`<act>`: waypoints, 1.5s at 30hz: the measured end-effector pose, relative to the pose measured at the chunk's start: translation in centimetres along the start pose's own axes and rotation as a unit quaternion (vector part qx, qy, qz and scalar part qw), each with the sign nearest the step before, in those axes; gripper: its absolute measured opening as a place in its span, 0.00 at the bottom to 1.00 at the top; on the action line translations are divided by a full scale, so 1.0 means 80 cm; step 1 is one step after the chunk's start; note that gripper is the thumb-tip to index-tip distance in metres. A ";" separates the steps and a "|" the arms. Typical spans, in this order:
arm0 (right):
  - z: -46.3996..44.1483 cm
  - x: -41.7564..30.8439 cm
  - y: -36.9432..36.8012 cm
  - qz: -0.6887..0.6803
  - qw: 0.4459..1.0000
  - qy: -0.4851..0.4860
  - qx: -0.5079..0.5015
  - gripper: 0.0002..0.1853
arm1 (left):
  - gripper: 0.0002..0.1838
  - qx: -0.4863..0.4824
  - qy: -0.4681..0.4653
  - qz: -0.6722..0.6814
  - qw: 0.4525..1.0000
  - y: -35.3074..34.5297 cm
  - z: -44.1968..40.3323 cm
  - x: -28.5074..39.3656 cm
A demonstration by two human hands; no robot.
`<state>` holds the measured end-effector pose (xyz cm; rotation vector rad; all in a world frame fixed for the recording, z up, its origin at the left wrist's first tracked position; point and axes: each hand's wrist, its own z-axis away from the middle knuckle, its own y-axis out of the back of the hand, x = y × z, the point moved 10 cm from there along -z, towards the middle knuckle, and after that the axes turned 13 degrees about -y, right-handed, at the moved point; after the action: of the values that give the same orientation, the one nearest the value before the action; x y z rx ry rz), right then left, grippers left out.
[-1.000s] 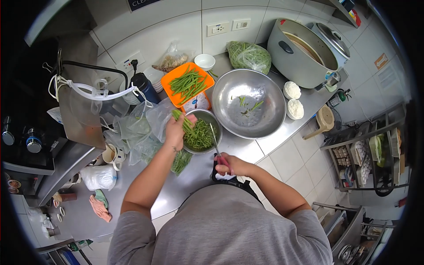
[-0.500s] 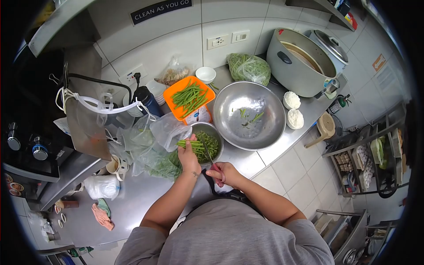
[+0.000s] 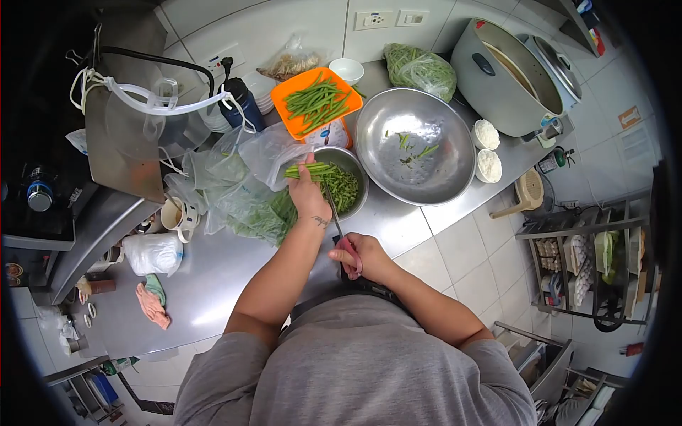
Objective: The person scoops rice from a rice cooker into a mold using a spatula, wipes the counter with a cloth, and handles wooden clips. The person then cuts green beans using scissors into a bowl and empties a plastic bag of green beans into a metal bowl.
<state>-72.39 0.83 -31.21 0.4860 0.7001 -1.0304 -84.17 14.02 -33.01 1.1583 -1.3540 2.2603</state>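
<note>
My left hand is closed round a bunch of green beans at the left side of a small metal bowl. Cut green pieces lie in that bowl. My right hand grips the handles of pink-handled scissors, whose blades reach up over the bowl beside the beans. Behind the bowl an orange tray of long green beans rests on a scale. A clear plastic bag with greens lies left of my left hand.
To the right stands a large metal bowl with a few green scraps. Two small bowls of white food are beyond it. A big grey cooker and a bag of greens stand at the back. A face shield hangs at the left.
The camera view has shifted. Since the first frame, my left hand has turned the bean bunch sideways, and the scissors have moved beside its lower edge. Both hands kept their hold.
</note>
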 end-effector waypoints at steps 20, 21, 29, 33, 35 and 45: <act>0.112 -0.005 0.162 0.026 0.997 0.074 0.003 0.30 | 0.25 -0.268 -0.546 -0.635 0.475 -0.270 0.016 0.137; 0.124 -0.008 0.193 0.000 0.995 0.096 0.019 0.30 | 0.24 -0.335 -0.500 -0.610 0.516 -0.284 0.026 0.110; 0.160 0.006 0.386 -0.113 0.976 0.184 0.038 0.29 | 0.13 -0.461 -0.251 -0.722 0.451 -0.295 0.000 -0.213; 0.136 0.026 0.434 -0.118 0.980 0.163 0.006 0.30 | 0.11 -0.439 -0.208 -0.770 0.414 -0.294 0.009 -0.263; 0.124 0.031 0.448 -0.113 0.982 0.148 -0.009 0.30 | 0.11 -0.432 -0.211 -0.783 0.393 -0.294 0.002 -0.280; 0.106 0.031 0.494 -0.093 0.985 0.134 -0.053 0.30 | 0.13 -0.483 -0.175 -0.744 0.427 -0.317 0.065 -0.312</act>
<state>-33.68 11.17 -25.46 0.4779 1.0500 -1.1060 -50.78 27.37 -34.52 1.2921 -0.6598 -0.1318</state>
